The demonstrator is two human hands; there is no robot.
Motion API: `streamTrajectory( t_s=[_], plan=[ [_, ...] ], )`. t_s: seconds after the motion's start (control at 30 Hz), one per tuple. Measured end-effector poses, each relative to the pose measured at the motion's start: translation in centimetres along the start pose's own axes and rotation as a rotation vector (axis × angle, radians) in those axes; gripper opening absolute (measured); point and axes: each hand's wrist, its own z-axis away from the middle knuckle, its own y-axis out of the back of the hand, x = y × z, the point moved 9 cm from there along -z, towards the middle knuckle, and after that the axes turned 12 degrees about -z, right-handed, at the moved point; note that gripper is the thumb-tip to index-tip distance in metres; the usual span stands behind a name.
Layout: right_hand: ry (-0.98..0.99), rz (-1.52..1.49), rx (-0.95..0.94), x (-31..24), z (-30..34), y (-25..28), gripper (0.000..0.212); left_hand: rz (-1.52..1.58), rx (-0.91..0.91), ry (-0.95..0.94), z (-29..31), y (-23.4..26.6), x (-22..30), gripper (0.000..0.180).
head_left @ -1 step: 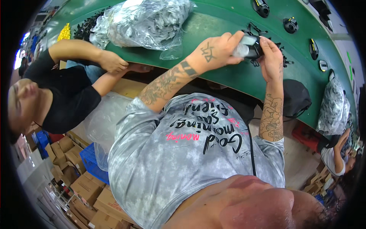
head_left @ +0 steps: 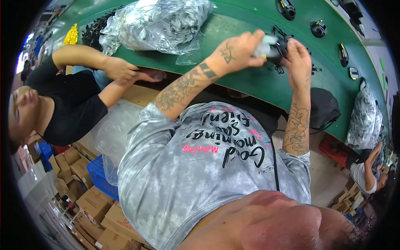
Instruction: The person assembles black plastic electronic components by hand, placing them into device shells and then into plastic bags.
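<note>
Cardboard boxes point(head_left: 93, 204) and a blue crate point(head_left: 102, 179) crowd the floor near a long green table point(head_left: 233, 23). Over the table, a little in from its near edge, the left hand point(head_left: 246, 48) pinches a pale grey piece point(head_left: 268, 46) between thumb and fingers. Just beside it, the right hand point(head_left: 298, 58) has its thumb and fingertips closed on the right side of a black piece point(head_left: 282, 48). The two pieces meet between the hands, but blur hides whether they are joined. Small black parts point(head_left: 316, 68) lie scattered on the table around the right hand. Toward the left end sits a big clear bag of grey pieces point(head_left: 162, 25), with a black heap point(head_left: 92, 35) and a yellow heap point(head_left: 71, 34) beyond it. Black gadgets point(head_left: 318, 29) stand spaced out along the far edge. At the near edge, to the left, a co-worker in a black shirt point(head_left: 73, 110) has both hands close together
</note>
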Motion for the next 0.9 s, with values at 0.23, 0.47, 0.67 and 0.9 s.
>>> streamTrajectory(
  t_s=[0.23,0.47,0.67,0.9],
  plan=[
    [0.157,-0.021,-0.145,-6.0,2.5,-3.0,0.047,-0.199,0.223,0.515,-4.9,-4.5,-17.0,0.052],
    [0.164,0.15,-0.266,-3.3,3.7,-6.7,0.034,-0.051,0.041,0.29,-4.7,5.9,-4.9,0.05],
    [0.432,0.633,-0.525,-1.6,5.5,-17.1,0.019,0.571,0.195,0.773,10.2,12.6,-11.6,0.019],
    [1.03,1.212,-0.755,4.4,5.7,-29.3,0.016,0.621,0.459,0.613,14.0,18.6,-13.9,0.031]
  ],
)
